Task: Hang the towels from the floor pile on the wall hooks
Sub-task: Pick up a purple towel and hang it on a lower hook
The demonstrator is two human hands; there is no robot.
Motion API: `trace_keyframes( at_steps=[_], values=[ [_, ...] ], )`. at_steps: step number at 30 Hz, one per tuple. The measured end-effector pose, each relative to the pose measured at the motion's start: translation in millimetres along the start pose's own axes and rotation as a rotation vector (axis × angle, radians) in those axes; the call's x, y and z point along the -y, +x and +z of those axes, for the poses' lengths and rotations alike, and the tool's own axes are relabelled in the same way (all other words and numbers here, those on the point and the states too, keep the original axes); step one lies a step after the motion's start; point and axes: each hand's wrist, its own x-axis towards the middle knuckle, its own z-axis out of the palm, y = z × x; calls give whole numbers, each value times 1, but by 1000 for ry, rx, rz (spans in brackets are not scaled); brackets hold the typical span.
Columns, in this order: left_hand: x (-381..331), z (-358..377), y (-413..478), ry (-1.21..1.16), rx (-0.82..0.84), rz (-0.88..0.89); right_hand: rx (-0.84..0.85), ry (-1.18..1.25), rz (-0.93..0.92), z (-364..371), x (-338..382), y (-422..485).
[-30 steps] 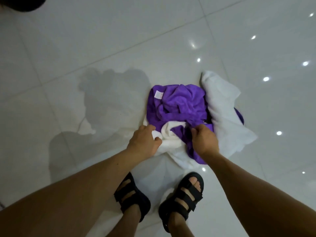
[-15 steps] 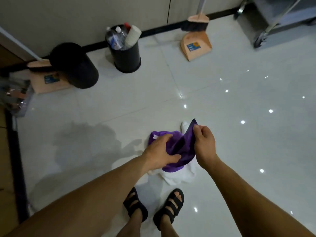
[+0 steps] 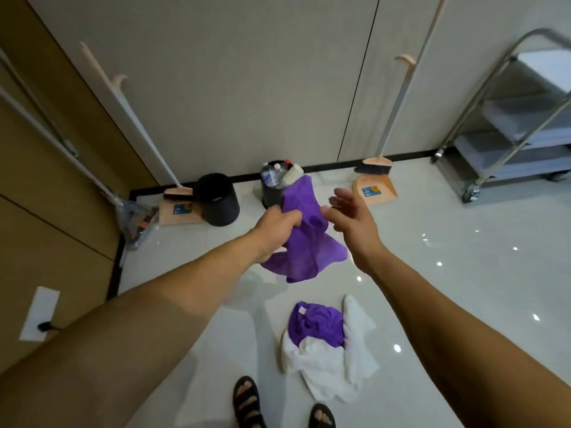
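Observation:
My left hand [image 3: 278, 227] grips a purple towel [image 3: 306, 242] in mid-air, well above the floor, and the cloth hangs crumpled below my fist. Just to its right, my right hand [image 3: 352, 217] has its fingers spread and holds nothing; whether it touches the cloth I cannot tell. On the floor in front of my sandalled feet lies the towel pile: another purple towel [image 3: 318, 322] on top of white towels [image 3: 333, 369]. No wall hooks are in sight.
Along the far wall stand two black bins [image 3: 219, 200] [image 3: 272, 193], the second with bottles in it, and two peach dustpans with brooms [image 3: 375, 183] [image 3: 179, 208]. A metal trolley [image 3: 506, 131] stands at the right. A wooden wall runs down the left.
I have stood up and the view has risen from the floor to the wall. The purple towel left the pile, lifted high. My right hand let go of it and opened.

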Motion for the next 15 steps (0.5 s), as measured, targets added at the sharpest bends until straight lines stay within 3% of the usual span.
trace_keyframes(
  at_steps=[4,7,11,13,15],
  values=[
    [-61,-23,-34,23,-20,160,387,-200,3,0,39,-15],
    [-91,-44,-48,324,-68,234,357,-284,-144,12,75,-20],
    [-118,-78,-73,693,-275,327,214,-12,-245,16,130,-26],
    [-131,-90,-90,674,-411,275,189,105,-243,13,145,-32],
    [-146,-97,-106,351,-497,232,261,198,-234,15,148,-43]
  ],
)
